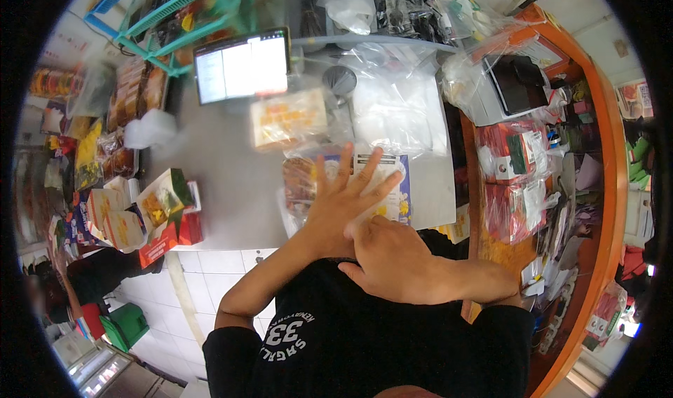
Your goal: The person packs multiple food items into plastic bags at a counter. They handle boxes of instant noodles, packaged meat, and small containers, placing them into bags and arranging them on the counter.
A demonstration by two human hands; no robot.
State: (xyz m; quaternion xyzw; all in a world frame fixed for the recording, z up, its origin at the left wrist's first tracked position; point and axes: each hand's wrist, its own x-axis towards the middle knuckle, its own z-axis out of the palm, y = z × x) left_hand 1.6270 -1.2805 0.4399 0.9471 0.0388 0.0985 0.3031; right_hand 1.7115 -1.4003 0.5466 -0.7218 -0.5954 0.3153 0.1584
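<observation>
A printed food box (404, 201) with a blue-purple edge and food pictures lies on the steel table in front of me, with clear plastic around it. My left hand (342, 203) is spread palm down over this box, fingers apart, covering its middle. My right hand (394, 256) is beside my left wrist at the near edge of the box. Its fingers are curled, and I cannot tell whether they pinch any plastic. Just beyond lies a plastic-wrapped cream and yellow box (289, 117), partly blurred.
A tablet with a lit screen (242, 67) stands at the back of the steel table (226, 188). Clear plastic bags (394, 103) are stacked to its right. Opened cartons (163, 209) crowd the left edge. Red wrapped boxes (512, 206) line the right counter. Someone (94, 277) is at far left.
</observation>
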